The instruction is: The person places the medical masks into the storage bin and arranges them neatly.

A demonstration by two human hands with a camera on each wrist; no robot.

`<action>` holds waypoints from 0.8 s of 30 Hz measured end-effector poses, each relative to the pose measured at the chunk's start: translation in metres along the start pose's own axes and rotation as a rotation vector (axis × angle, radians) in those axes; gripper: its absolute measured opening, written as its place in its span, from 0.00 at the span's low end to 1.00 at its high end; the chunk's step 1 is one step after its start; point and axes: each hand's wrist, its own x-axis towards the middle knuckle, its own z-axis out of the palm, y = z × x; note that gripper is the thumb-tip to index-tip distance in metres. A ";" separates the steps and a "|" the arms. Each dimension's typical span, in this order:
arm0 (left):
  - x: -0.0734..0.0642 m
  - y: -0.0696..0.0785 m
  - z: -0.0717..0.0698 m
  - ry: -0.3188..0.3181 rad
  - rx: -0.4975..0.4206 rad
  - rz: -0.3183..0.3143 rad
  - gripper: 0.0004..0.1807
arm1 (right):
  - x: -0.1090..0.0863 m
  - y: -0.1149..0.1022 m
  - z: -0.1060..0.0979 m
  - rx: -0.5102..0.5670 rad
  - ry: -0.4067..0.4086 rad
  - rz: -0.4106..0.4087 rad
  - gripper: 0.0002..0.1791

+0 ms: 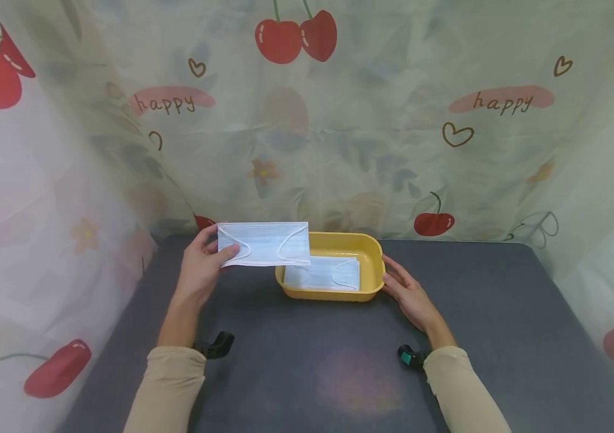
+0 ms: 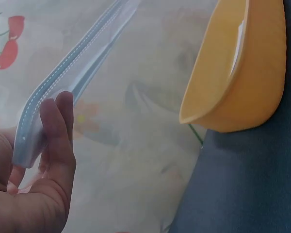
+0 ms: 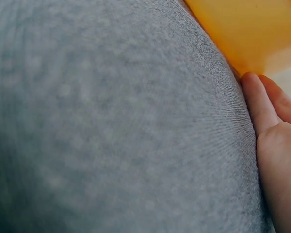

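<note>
My left hand [image 1: 201, 261] pinches the left end of a pale blue face mask [image 1: 266, 240] between thumb and fingers. The mask is held up flat, ear loops facing me, and its right end overlaps a yellow tray [image 1: 347, 296] in the head view. Inside the tray lies more face mask [image 1: 325, 273], partly hidden by the held one. In the left wrist view the held mask [image 2: 68, 63] appears edge-on, well left of the tray [image 2: 262, 73]. My right hand [image 1: 406, 294] rests its fingers against the tray's right side, also seen at the tray wall [image 3: 262, 53] in the right wrist view.
A dark grey table [image 1: 285, 355] lies under the tray. Behind it and on both sides hangs a pale curtain [image 1: 361, 120] printed with cherries and hearts. Each wrist carries a black device, such as the left band [image 1: 217, 346].
</note>
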 end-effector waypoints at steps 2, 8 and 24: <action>0.003 0.001 0.004 -0.004 0.004 -0.005 0.34 | 0.000 0.000 0.000 0.000 0.000 -0.002 0.34; 0.009 0.004 0.015 -0.012 0.042 -0.003 0.33 | -0.001 -0.001 0.000 -0.019 -0.008 0.003 0.34; 0.026 0.000 0.046 -0.072 0.062 -0.014 0.34 | 0.001 -0.002 -0.001 0.002 -0.012 0.029 0.33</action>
